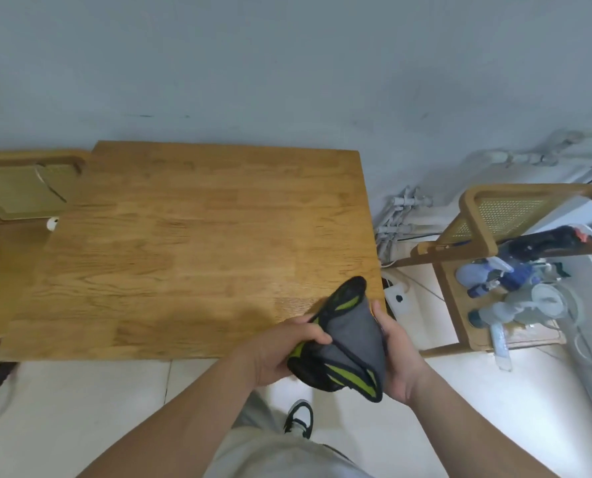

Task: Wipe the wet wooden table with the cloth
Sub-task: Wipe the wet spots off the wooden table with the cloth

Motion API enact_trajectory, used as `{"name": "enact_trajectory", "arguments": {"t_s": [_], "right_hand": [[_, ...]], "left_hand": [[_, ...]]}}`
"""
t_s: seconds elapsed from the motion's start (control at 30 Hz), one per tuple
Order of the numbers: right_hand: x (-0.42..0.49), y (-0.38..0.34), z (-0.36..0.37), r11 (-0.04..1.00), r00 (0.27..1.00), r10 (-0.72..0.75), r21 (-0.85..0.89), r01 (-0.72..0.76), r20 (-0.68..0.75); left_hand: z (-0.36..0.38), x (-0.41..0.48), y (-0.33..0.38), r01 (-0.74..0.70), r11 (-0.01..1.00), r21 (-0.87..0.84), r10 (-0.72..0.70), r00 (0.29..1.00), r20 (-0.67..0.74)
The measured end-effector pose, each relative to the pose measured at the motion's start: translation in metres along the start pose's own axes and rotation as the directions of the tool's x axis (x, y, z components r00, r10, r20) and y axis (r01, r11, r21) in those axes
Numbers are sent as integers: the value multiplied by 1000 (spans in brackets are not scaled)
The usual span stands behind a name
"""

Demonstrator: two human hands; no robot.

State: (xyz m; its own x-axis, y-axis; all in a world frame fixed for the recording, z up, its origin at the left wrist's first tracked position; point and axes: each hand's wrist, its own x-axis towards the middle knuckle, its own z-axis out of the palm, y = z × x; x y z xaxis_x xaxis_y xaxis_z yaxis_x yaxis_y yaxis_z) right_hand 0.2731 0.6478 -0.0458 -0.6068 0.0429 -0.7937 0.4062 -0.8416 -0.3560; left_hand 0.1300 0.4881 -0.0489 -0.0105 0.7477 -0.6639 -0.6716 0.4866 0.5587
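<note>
A grey cloth (348, 339) with black edging and lime-green patches is bunched between both hands, above the near right corner of the wooden table (191, 243). My left hand (280, 350) grips its left side with the fingers curled over the fold. My right hand (396, 357) holds its right side, thumb along the edge. The cloth's top end sticks up over the tabletop; whether it touches the wood I cannot tell. The tabletop has a dull sheen.
A wooden chair (29, 188) with a cane back stands at the table's left. Another cane-backed chair (488, 236) on the right carries spray bottles (494, 274) and a black tool. White pipes run along the wall. My shoe (299, 419) is on the pale floor.
</note>
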Motion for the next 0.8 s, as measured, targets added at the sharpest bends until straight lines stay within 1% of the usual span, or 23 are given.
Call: {"name": "enact_trajectory", "arguments": {"t_s": [0.03, 0.07, 0.1, 0.13, 0.17, 0.2, 0.23, 0.27, 0.3, 0.4, 0.43, 0.47, 0.5, 0.53, 0.57, 0.6, 0.63, 0.67, 0.7, 0.73, 0.77, 0.8], "right_hand": [[-2, -3, -2, 998, 1000, -29, 48, 29, -4], [-2, -6, -5, 996, 997, -75, 53, 77, -35], [0, -7, -9, 993, 990, -116, 13, 118, -79], [3, -7, -12, 988, 981, -141, -82, 131, -133], [7, -4, -13, 970, 966, -157, -214, 113, -203], [12, -1, -14, 940, 944, -173, -333, 73, -281], [17, 3, -16, 914, 921, -192, -404, 41, -340], [20, 5, -15, 905, 901, -216, -425, 40, -375], [21, 6, -13, 912, 893, -239, -405, 71, -382], [21, -1, -11, 950, 913, -278, -228, 215, -298], [22, -4, -11, 945, 908, -299, -221, 240, -292], [26, -6, -10, 932, 885, -330, -261, 251, -328], [31, -9, -9, 904, 832, -376, -356, 234, -408], [37, -11, -9, 864, 759, -428, -468, 185, -491], [42, -14, -9, 814, 679, -479, -571, 106, -556], [46, -15, -9, 769, 618, -519, -639, 35, -591], [48, -17, -10, 731, 590, -545, -682, -13, -596], [50, -19, -10, 700, 587, -555, -712, -54, -590], [51, -20, -12, 669, 594, -549, -735, -110, -588], [52, -21, -13, 640, 602, -535, -750, -169, -592], [50, -23, -13, 622, 614, -508, -751, -222, -603], [49, -24, -12, 627, 624, -479, -739, -248, -617]], "left_hand": [[-1, 4, 0, -1, 1000, -9, 0, 999, -35], [-2, 7, 0, 2, 1000, -3, -2, 995, -101], [-3, 11, -1, 12, 999, 37, -4, 982, -188], [-2, 14, -3, 32, 994, 103, -4, 963, -270], [-2, 18, -4, 72, 981, 179, -9, 945, -326], [-2, 22, -6, 115, 964, 241, -18, 929, -369], [-4, 26, -7, 145, 949, 282, -26, 922, -387], [-5, 29, -7, 149, 945, 290, -26, 921, -389], [-8, 31, -5, 147, 948, 282, -26, 920, -390], [-27, 33, 8, 97, 966, 239, -4, 931, -364], [-36, 33, 12, 81, 969, 234, 9, 933, -360], [-45, 34, 14, 77, 966, 245, 24, 924, -382], [-54, 35, 16, 100, 941, 323, 60, 891, -449], [-61, 36, 18, 165, 861, 480, 139, 833, -536], [-65, 37, 18, 256, 698, 669, 272, 769, -579], [-63, 36, 18, 292, 499, 816, 438, 727, -529], [-60, 40, 15, 251, 312, 916, 566, 725, -392], [-53, 44, 11, 164, 148, 975, 623, 750, -221], [-47, 51, 5, 63, -11, 998, 604, 796, -43], [-43, 61, -3, -42, -159, 986, 532, 838, 121], [-46, 73, -11, -135, -268, 954, 448, 859, 247], [-52, 85, -15, -211, -360, 909, 379, 857, 349]]}}
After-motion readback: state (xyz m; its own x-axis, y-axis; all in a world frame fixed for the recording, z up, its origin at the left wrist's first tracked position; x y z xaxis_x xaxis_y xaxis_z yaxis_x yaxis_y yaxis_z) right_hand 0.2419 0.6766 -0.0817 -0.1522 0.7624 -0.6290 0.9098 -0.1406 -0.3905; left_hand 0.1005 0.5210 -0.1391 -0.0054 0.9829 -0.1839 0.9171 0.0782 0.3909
